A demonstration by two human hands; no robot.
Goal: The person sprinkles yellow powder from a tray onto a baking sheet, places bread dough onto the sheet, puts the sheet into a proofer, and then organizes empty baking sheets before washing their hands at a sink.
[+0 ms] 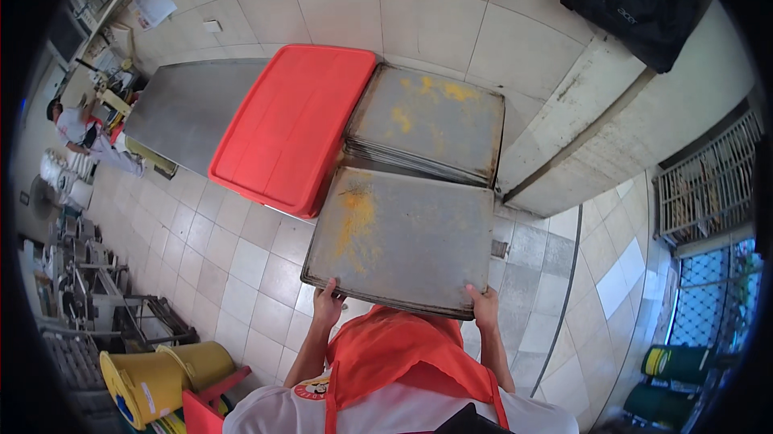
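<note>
A stack of grey metal baking trays [419, 233], its top one smeared with yellow residue at the left, is between my two hands in front of my red apron. My left hand [327, 303] grips the near left corner, thumb on top and fingers hidden underneath. At the near right corner my right hand [484, 305] grips the same stack in the same way. Just beyond lies a second tray stack [435, 116], also stained yellow. Whether the held stack's far edge rests on something cannot be seen.
A red plastic lid [294, 120] covers a box left of the far stack, beside a steel table [193, 108]. A pillar [596, 128] stands at the right. Yellow bins [145, 386] and metal machinery are at the lower left. Another person [88, 132] works at the far left.
</note>
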